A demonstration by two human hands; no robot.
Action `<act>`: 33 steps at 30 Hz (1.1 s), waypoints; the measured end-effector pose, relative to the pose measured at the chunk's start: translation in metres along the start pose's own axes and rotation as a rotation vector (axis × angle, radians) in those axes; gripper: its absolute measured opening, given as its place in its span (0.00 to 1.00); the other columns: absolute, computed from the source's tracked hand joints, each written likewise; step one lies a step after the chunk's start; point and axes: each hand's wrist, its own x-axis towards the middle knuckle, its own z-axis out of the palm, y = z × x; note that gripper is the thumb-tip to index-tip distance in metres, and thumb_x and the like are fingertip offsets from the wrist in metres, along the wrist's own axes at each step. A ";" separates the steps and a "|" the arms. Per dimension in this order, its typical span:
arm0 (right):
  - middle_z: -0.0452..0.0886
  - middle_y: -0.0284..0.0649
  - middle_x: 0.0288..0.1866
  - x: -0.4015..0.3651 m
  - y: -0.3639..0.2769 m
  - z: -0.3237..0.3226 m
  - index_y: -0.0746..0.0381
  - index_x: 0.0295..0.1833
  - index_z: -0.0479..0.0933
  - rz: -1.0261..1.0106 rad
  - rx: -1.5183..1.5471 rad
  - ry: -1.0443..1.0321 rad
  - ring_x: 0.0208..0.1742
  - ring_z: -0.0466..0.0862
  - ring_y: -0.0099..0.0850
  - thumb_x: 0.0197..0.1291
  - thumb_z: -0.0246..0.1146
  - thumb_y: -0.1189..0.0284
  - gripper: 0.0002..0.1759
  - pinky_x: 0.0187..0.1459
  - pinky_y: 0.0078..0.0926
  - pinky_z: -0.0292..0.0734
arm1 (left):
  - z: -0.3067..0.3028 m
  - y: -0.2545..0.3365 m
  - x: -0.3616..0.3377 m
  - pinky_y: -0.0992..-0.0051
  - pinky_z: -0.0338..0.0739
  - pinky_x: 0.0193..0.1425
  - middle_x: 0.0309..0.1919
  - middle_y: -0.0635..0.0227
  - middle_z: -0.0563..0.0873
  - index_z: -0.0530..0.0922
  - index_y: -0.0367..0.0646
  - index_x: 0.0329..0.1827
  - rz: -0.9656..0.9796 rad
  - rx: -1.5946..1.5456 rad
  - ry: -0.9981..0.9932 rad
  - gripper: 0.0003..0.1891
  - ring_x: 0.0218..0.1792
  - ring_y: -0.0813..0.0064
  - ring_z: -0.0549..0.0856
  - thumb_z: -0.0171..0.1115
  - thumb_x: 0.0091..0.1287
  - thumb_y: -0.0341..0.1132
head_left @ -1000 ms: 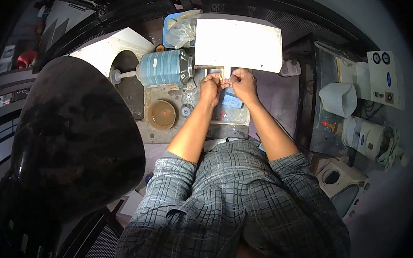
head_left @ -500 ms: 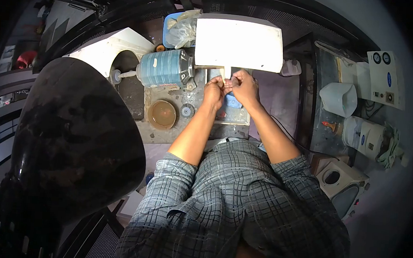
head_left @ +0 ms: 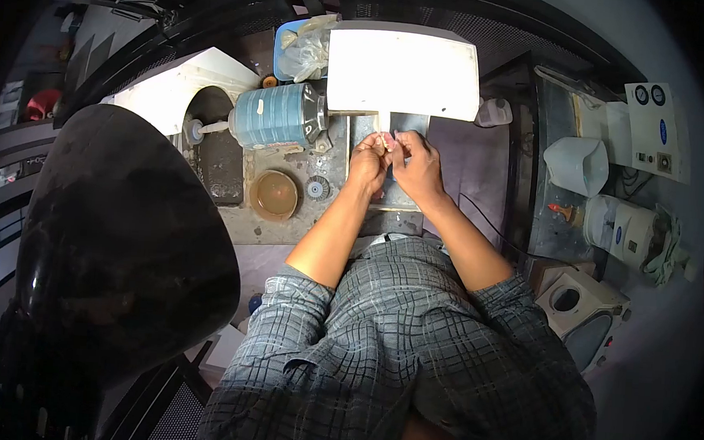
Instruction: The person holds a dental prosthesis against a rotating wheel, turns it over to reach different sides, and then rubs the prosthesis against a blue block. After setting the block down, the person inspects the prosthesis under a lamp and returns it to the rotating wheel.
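Both hands meet over a metal tray [head_left: 406, 199] beneath the white lamp hood. My left hand [head_left: 367, 163] is closed, its fingertips pinching a small pink-and-white piece [head_left: 388, 141] that looks like a denture. From the other side, my right hand [head_left: 418, 166] has its thumb and fingers pressed together at the same piece. Fingers cover much of it, so its full shape is hidden.
Left of the hands is a blue polishing motor [head_left: 270, 116] with a buff on its shaft inside a white hood [head_left: 185, 81]. Nearer stand a bowl of brownish liquid [head_left: 274, 196] and a round brush wheel [head_left: 318, 188]. The wide lamp hood [head_left: 404, 70] overhangs the tray.
The right hand has come down and left a little, with its fingers lower beside the left hand. The pink piece shows more clearly between the fingertips. The view has shifted slightly.
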 end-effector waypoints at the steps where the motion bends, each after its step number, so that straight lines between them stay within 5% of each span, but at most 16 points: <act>1: 0.83 0.47 0.31 0.001 -0.001 0.000 0.69 0.38 0.74 0.073 0.030 -0.019 0.31 0.85 0.36 0.55 0.60 0.80 0.05 0.36 0.28 0.79 | -0.002 0.000 0.001 0.73 0.81 0.43 0.33 0.65 0.82 0.75 0.37 0.39 0.000 0.000 0.000 0.07 0.35 0.74 0.82 0.47 0.70 0.25; 5: 0.82 0.49 0.31 0.013 0.012 0.009 0.66 0.36 0.74 0.269 0.113 -0.015 0.32 0.84 0.42 0.55 0.60 0.75 0.06 0.36 0.34 0.77 | -0.002 0.005 0.008 0.71 0.82 0.39 0.29 0.62 0.82 0.74 0.36 0.38 0.020 0.027 0.034 0.06 0.31 0.70 0.83 0.47 0.70 0.24; 10: 0.84 0.45 0.33 0.038 0.025 0.022 0.67 0.38 0.77 0.448 0.115 -0.084 0.37 0.85 0.36 0.53 0.60 0.75 0.07 0.42 0.29 0.77 | 0.002 0.016 0.029 0.70 0.83 0.30 0.27 0.57 0.81 0.72 0.33 0.37 0.072 0.129 0.203 0.05 0.24 0.66 0.82 0.46 0.69 0.23; 13: 0.84 0.44 0.33 0.043 0.035 0.030 0.67 0.37 0.76 0.483 0.116 -0.104 0.36 0.85 0.33 0.52 0.60 0.77 0.07 0.42 0.27 0.77 | 0.002 0.022 0.028 0.72 0.82 0.33 0.31 0.60 0.82 0.73 0.34 0.40 0.082 0.239 0.197 0.08 0.28 0.69 0.83 0.48 0.71 0.30; 19: 0.82 0.41 0.31 0.029 0.028 0.024 0.71 0.37 0.75 0.406 0.355 -0.083 0.31 0.82 0.24 0.57 0.57 0.82 0.04 0.34 0.19 0.77 | 0.012 0.015 0.011 0.73 0.82 0.28 0.27 0.58 0.81 0.71 0.34 0.39 0.173 0.076 0.248 0.04 0.23 0.67 0.82 0.47 0.69 0.24; 23: 0.84 0.43 0.32 0.050 0.046 0.026 0.68 0.35 0.76 0.486 0.282 -0.167 0.33 0.84 0.28 0.52 0.60 0.78 0.05 0.40 0.25 0.76 | 0.009 0.008 0.023 0.74 0.81 0.27 0.27 0.57 0.81 0.71 0.34 0.39 0.094 0.066 0.299 0.05 0.23 0.67 0.82 0.46 0.70 0.25; 28: 0.80 0.40 0.26 0.063 0.059 0.028 0.68 0.32 0.75 0.553 0.487 -0.309 0.24 0.79 0.25 0.50 0.59 0.79 0.03 0.27 0.24 0.73 | 0.011 0.007 0.023 0.73 0.80 0.31 0.27 0.57 0.81 0.72 0.34 0.38 0.036 -0.032 0.374 0.08 0.26 0.67 0.82 0.43 0.69 0.25; 33: 0.79 0.40 0.27 0.060 0.040 0.025 0.69 0.33 0.74 0.631 0.491 -0.250 0.23 0.78 0.25 0.52 0.56 0.83 0.03 0.25 0.25 0.74 | 0.023 0.020 0.017 0.74 0.80 0.30 0.26 0.58 0.81 0.73 0.34 0.37 0.079 0.097 0.390 0.08 0.24 0.68 0.81 0.44 0.70 0.26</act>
